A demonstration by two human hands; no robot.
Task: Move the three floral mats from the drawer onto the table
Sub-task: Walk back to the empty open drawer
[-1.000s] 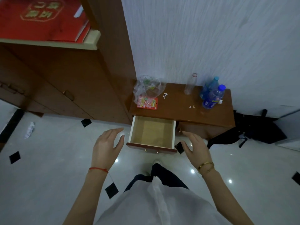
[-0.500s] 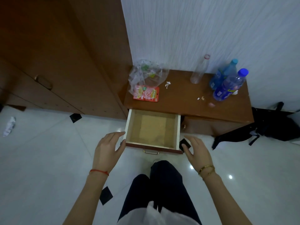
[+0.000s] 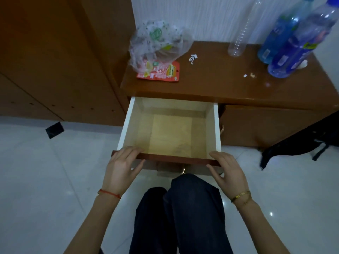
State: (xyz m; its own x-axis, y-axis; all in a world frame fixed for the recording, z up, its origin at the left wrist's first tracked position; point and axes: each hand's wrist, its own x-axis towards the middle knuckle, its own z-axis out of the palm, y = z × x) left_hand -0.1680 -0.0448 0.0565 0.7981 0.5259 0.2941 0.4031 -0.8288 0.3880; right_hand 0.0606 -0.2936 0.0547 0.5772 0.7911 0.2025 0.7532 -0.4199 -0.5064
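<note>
Mats aren't visible in the drawer [image 3: 170,132]; both hands [image 3: 122,166] [image 3: 227,171] grip its front, fingers curled; push evenly, straight.

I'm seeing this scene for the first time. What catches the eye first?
The open drawer in the middle, pale inside with no mats visible, with the left hand and right hand gripping its front corners. Behind it, on the table, two blue bottles stand at right and a crumpled plastic bag at left.
</note>
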